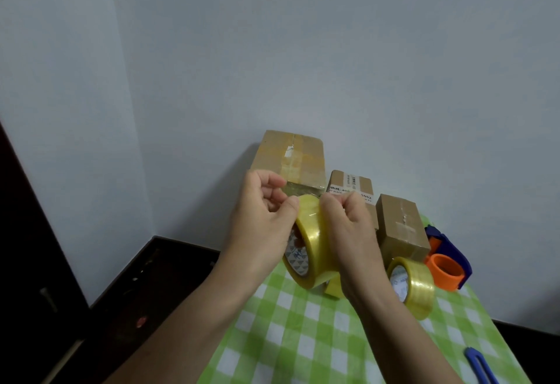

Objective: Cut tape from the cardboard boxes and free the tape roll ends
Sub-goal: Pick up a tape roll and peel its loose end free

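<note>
Both hands hold the yellow tape roll above the checked surface, the left hand pinching at its top edge and the right hand closed around it, so the thin end may tear or stick back if pulled crookedly.

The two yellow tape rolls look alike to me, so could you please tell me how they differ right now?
The held roll is lifted off the table between the left hand and right hand; the free roll rests untouched on the checked cloth. The held roll looks larger, though it is nearer the camera. Both are yellowish clear tape with printed white cores, standing on edge.
</note>
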